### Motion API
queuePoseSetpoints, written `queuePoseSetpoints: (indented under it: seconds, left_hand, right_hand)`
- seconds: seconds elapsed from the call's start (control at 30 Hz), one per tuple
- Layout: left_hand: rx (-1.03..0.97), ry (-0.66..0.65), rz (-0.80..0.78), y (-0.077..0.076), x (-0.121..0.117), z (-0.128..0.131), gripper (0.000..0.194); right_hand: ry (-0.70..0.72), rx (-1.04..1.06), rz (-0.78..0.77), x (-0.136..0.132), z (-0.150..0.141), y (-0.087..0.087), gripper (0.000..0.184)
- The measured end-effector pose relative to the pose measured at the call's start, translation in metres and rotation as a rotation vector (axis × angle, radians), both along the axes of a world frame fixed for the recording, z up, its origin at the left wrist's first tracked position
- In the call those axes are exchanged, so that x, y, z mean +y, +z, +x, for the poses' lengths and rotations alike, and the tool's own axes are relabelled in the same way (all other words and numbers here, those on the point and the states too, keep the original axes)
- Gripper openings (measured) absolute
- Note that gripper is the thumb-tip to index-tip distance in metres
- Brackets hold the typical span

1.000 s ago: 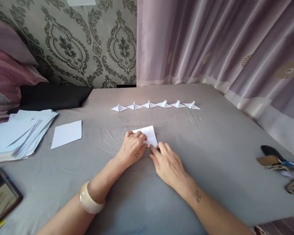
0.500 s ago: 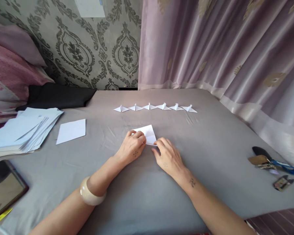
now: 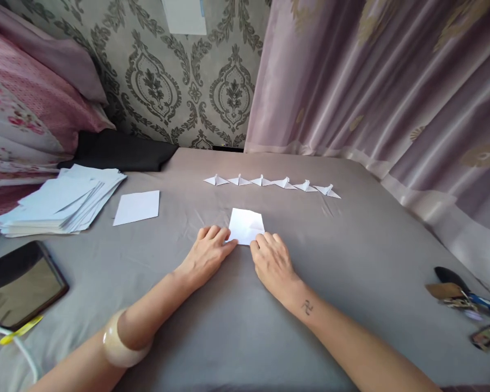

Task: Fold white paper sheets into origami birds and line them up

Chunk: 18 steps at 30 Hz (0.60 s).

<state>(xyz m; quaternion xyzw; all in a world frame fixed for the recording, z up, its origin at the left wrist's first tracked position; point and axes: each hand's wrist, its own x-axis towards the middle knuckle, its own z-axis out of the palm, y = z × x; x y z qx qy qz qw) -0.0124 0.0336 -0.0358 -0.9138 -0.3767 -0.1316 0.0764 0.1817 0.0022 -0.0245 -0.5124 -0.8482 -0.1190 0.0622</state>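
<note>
A small white sheet of paper [image 3: 246, 224] with faint creases lies in front of me on the grey cloth. My left hand [image 3: 210, 251] has its thumb and curled fingers on the paper's near left corner. At the near right corner, my right hand [image 3: 273, 256] grips the edge with bent fingers; its thumb is mostly hidden. Beyond the paper stands a row of several folded paper birds [image 3: 262, 181], their wingtips close together. A flat white square of paper [image 3: 136, 208] rests to the left of my hands.
At the far left is a stack of white paper [image 3: 61, 204], with a black cloth [image 3: 122, 152] behind it. A tablet or phone [image 3: 22, 283] and a white cable [image 3: 24, 354] lie nearer me. Keys [image 3: 453, 296] lie at the right, by a curtain [image 3: 330, 81].
The paper has been turned so that its near edge faces me squarely. My left hand has shifted from across the paper to its left corner. The view has swung slightly left.
</note>
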Motion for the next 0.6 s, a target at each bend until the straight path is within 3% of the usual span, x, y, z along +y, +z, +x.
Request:
queuePoseSetpoints:
  seconds: [0.17,0.43,0.6]
  left_hand:
    - [-0.011,0.055,-0.034,-0.004,-0.008,-0.006,0.029]
    - [-0.071,0.112,-0.107,-0.005,-0.011,-0.005,0.028]
    - [-0.198,0.151,-0.222,-0.008,-0.008,-0.005,0.028]
  right_hand:
    - [-0.002,0.005,-0.027,0.002,-0.01,0.006,0.019]
    - [0.122,0.001,-0.076,0.017,-0.012,0.006,0.021]
    - [0.134,0.012,-0.083,0.022,-0.01,0.004,0.023]
